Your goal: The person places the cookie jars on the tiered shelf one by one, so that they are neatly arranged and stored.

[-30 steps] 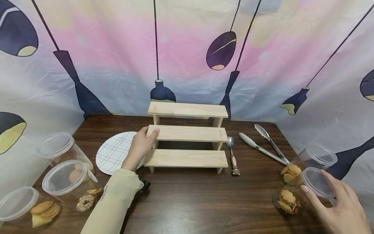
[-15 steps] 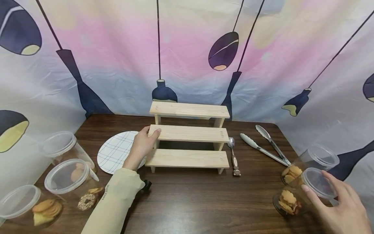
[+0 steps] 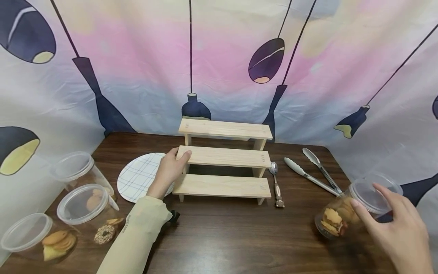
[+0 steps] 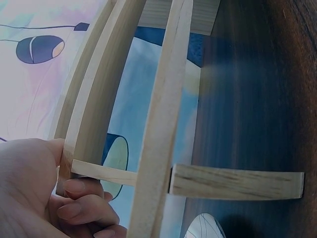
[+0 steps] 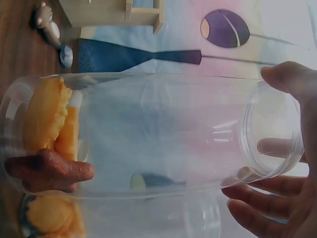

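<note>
Clamping round the lidded end of the cookie jar (image 5: 153, 134), right of the wooden stand (image 3: 222, 185), the fingers of the right hand (image 3: 398, 224) have shifted it nearer the stand than half a second ago. Gripping the jar looks done; moving it seems under way, and it is not yet released. Farther off, the left hand (image 3: 168, 169) keeps its fingers clamped on the stand's left end.
</note>
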Available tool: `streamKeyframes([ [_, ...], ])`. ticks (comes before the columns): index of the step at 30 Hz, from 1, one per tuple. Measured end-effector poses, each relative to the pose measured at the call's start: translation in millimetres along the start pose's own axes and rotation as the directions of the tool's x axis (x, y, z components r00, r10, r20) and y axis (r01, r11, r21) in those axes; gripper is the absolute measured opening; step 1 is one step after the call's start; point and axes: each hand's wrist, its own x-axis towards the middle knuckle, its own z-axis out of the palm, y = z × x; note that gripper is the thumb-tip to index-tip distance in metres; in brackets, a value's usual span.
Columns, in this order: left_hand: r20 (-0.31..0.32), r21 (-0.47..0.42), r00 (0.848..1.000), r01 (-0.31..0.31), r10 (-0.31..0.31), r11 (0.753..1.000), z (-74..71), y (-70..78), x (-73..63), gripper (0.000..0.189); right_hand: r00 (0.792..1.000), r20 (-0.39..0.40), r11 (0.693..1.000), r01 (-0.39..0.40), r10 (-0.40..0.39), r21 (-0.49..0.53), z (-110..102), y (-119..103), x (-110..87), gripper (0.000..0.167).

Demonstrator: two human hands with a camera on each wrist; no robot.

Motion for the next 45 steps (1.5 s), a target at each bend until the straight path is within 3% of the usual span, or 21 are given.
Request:
streamKeyframes([
  [11,-0.015,-0.016,1.0,-0.027,0.026,1.0,0.5,0.1,-1.4,0.076,0.989,-0.003,0.982,0.146,-0.146,0.116,3,-40,44.6,0.073],
  [18,-0.019,-0.019,0.999,-0.031,0.03,0.999,0.3,0.5,-1.9,0.075,0.971,-0.027,0.949,0.24,-0.239,0.207,9,-76,72.5,0.068],
  [24,-0.023,-0.008,0.999,-0.037,0.037,0.999,1.6,0.4,-1.6,0.075,0.953,0.018,0.929,0.29,-0.302,0.231,8,-111,94.5,0.066],
  [30,-0.039,-0.012,0.999,-0.033,0.032,0.999,2.2,-0.5,-2.3,0.075,0.927,-0.015,0.884,0.363,-0.376,0.296,15,-143,116.9,0.063],
  [37,-0.032,-0.014,0.999,-0.027,0.027,1.0,0.9,0.5,-6.1,0.075,0.913,-0.041,0.843,0.392,-0.406,0.369,30,-176,131.0,0.064],
  [45,-0.026,-0.022,0.999,-0.022,0.022,1.0,1.4,2.8,-6.0,0.076,0.903,-0.04,0.82,0.406,-0.428,0.404,46,-215,143.8,0.065],
])
